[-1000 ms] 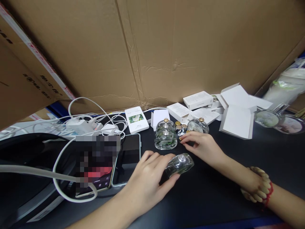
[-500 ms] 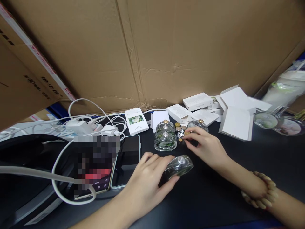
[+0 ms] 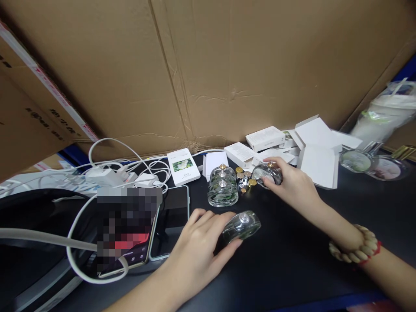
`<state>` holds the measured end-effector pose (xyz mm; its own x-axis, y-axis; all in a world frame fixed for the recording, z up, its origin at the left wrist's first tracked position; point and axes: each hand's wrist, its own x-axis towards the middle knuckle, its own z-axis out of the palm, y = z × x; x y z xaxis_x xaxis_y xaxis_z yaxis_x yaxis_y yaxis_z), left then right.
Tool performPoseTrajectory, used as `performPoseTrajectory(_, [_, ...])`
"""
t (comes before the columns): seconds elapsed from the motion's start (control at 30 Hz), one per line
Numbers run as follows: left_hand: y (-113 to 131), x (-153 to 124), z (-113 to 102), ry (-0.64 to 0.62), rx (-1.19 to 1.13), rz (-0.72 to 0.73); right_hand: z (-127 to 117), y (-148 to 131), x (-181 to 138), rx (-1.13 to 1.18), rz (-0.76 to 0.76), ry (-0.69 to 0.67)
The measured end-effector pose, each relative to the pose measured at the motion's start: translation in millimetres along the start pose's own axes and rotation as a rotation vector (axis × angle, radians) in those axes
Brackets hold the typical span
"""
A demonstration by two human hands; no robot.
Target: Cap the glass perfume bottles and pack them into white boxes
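My left hand [image 3: 203,242] is closed round one end of a clear glass perfume bottle [image 3: 248,225] with a silver spray neck, low over the black tabletop. Farther back on the right, my right hand [image 3: 297,184] has its thumb and fingers on a second perfume bottle [image 3: 259,172] with a gold-toned neck. Left of that bottle lies a cluster of small gold and silver caps and collars [image 3: 247,177]. Beside them two similar perfume bottles [image 3: 222,197] stand one behind the other. My right fingers partly cover the bottle they hold.
White cartons, flat and opened [image 3: 318,167], lie along the cardboard wall [image 3: 208,78]. A flower-printed box [image 3: 183,167], tangled white cables [image 3: 152,169] and two phones [image 3: 172,216] are on the left. More bottles [image 3: 386,168] and a bagged cup [image 3: 385,110] stand far right.
My right hand has moved from the small caps rightward onto the bottle beside them and now grips it. The left hand keeps its bottle in nearly the same place. The view has shifted slightly.
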<state>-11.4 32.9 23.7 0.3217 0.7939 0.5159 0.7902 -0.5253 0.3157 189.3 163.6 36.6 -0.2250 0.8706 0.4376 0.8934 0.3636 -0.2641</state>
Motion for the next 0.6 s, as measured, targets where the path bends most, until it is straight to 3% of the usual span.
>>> performPoseTrajectory(0.17, [1,1,-1,0.021,-0.004,-0.010,-13,-8,2,-0.086,0.133,-0.030])
performPoseTrajectory(0.3, [2,2,-3,0.011,-0.030,-0.009,-14,-8,2,-0.115,0.156,-0.038])
performPoseTrajectory(0.6, [-3,-4,6,-0.038,-0.014,0.034,-4,1,3,0.042,0.016,0.042])
